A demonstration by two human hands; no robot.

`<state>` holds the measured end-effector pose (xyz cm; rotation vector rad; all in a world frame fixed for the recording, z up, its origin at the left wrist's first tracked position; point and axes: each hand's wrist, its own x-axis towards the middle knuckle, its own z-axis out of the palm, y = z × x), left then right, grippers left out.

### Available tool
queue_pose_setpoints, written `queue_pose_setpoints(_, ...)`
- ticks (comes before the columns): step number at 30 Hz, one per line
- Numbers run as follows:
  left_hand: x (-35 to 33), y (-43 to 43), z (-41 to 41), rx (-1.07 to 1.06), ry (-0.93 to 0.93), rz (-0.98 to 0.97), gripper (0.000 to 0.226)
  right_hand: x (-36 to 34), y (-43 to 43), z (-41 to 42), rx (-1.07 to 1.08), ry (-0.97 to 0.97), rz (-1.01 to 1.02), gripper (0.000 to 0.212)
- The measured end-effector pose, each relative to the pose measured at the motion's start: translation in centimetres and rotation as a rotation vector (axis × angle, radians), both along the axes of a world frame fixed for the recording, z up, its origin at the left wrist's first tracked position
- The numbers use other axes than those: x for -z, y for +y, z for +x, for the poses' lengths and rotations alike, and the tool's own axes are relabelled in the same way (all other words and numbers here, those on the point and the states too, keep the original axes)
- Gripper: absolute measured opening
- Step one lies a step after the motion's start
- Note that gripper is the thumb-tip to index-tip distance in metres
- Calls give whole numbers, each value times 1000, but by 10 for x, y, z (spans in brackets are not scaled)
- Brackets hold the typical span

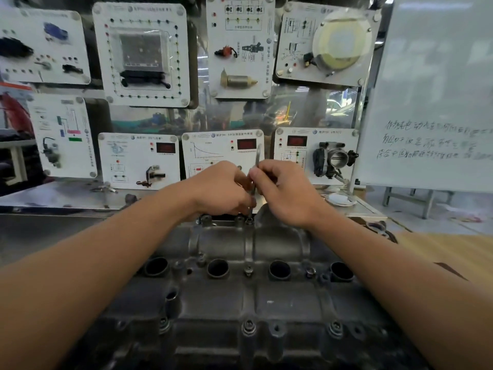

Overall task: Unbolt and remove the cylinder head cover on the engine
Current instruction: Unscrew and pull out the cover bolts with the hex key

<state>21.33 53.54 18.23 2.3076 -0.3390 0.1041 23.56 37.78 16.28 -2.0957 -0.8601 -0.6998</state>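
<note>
The dark grey cylinder head cover [248, 297] fills the lower middle, with a row of round plug holes and several bolts along its front edge and centre. A thin metal key-type wrench [257, 158] stands upright over a bolt [249, 220] at the cover's far edge. My left hand [221, 189] grips the tool's lower shaft from the left. My right hand [282, 190] pinches the shaft from the right, just above. The tool's lower tip is partly hidden by my fingers.
Behind the engine stands a metal bench with a wall of white training panels [141, 53] carrying sensors and displays. A whiteboard [432, 102] with handwriting stands at the right. A wooden surface [440, 249] lies at the right of the engine.
</note>
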Motion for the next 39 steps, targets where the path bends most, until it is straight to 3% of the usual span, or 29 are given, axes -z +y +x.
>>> queue_pose_setpoints(4,21,1,2,27,-120,-92,9,0,0,3,-18,4,-10,34)
queue_pose_setpoints(10,29,1,1,25,-170,-155,9,2,-2,7,-73,36,-4,34)
queue_pose_setpoints(16,37,-4,1,-51,-304,-118,3,8,0,9,-99,80,305,29)
queue_pose_setpoints(23,38,-5,5,-80,-305,-115,6,2,10,13,1,-44,458,20)
queue_pose_setpoints(32,37,-2,0,-158,-340,-13,16,-17,20,6,6,-138,133,15)
queue_pose_setpoints(39,40,-2,-1,-168,-359,-29,22,-14,17,0,-293,34,126,21)
